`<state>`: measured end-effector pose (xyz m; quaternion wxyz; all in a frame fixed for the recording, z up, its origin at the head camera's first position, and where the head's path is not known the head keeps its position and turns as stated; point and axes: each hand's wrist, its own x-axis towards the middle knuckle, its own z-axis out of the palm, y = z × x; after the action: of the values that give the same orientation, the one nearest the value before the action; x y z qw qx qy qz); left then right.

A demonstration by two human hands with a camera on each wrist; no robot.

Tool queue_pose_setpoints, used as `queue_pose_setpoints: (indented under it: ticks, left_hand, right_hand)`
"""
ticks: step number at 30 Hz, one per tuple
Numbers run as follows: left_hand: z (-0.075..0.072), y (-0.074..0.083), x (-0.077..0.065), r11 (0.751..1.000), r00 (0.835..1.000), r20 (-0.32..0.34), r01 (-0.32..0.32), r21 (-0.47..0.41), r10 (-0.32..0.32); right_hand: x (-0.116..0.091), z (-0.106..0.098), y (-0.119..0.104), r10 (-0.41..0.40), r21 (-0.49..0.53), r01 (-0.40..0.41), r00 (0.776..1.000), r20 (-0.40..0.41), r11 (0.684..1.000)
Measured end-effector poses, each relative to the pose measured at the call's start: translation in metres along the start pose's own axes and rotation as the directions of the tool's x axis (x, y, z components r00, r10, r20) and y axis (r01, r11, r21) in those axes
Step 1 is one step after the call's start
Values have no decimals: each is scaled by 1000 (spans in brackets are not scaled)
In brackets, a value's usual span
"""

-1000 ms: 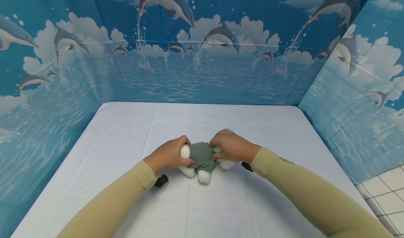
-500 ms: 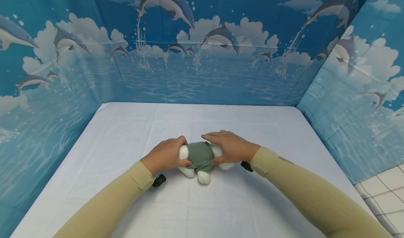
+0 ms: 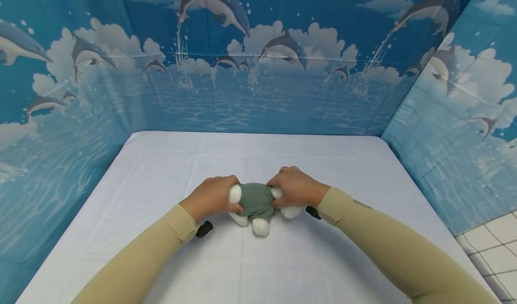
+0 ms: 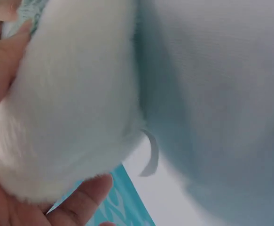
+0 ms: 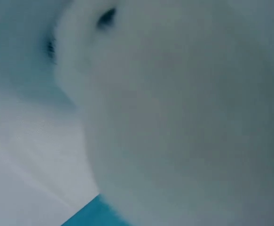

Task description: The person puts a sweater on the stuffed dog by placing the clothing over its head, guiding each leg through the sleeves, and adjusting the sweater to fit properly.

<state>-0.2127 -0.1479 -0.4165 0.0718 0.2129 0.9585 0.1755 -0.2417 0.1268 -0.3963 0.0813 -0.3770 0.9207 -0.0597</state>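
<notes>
A white plush toy (image 3: pixel 260 227) in a green shirt (image 3: pixel 255 198) lies sideways on the white-covered table, between both hands. On its left end, my left hand (image 3: pixel 211 197) grips the white body beside the shirt's hem, thumb on the near side. My right hand (image 3: pixel 298 187) holds the other end, fingertips and thumb at the shirt's edge by the white head. White fur (image 4: pixel 80 94) and the curled fingers (image 4: pixel 85 197) fill much of the left wrist view, with a small pale tag (image 4: pixel 152 155). The toy's head (image 5: pixel 174 117), with a dark eye (image 5: pixel 106 19), fills the right wrist view.
The white tablecloth (image 3: pixel 181 151) runs back to a blue curtain (image 3: pixel 258 97) printed with dolphins, which also hangs at both sides. White tiles (image 3: pixel 497 245) show at the lower right. Black wrist-camera parts (image 3: pixel 204 229) hang under the cuffs.
My right hand, lifted and spread half a second ago, has closed again on the toy at the shirt's edge. My left hand keeps its grip; the toy has barely shifted.
</notes>
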Motion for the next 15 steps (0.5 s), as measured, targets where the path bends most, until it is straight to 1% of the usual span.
queue_pose_setpoints:
  ticks: [2,3,5,6,8,10,11,12,13,14,15]
  left_hand:
    - [-1,-2,-1,1000,1000,9,8,-27,-8]
    - [-1,-2,-1,999,1000,9,9,-34,-8]
    - [-4,0,-1,1000,1000,0,-8,-20,8]
    - [-6,1,-1,1000,1000,-2,-17,-3,17]
    - [-10,5,-2,999,1000,-19,-22,45,23]
    - [-11,15,-6,994,995,-92,-16,110,26]
    - [-11,22,-10,989,990,-140,-13,150,34]
    - [-9,30,-13,983,979,-197,-11,181,47]
    - [-7,39,-18,978,963,-261,-17,207,72]
    - [-4,47,-22,971,943,-316,-31,236,107]
    - [0,56,-27,964,922,-357,-53,262,147]
  right_hand:
    - [-1,0,3,-4,39,4,1000,8,999]
    - [-2,0,5,-6,83,4,1000,15,997]
    - [-4,-4,11,13,219,-22,999,42,976]
    - [-5,-6,14,14,291,-29,999,52,956]
    - [-9,-11,24,40,425,-67,997,73,902]
    - [-13,-15,34,77,517,-118,992,100,848]
    - [-14,-16,39,90,539,-137,989,113,831]
    - [-15,-16,44,100,553,-155,987,128,818]
    - [-17,-15,48,120,563,-182,982,146,806]
    - [-17,-13,51,134,569,-202,978,160,797]
    - [-17,-12,54,144,572,-217,975,171,791]
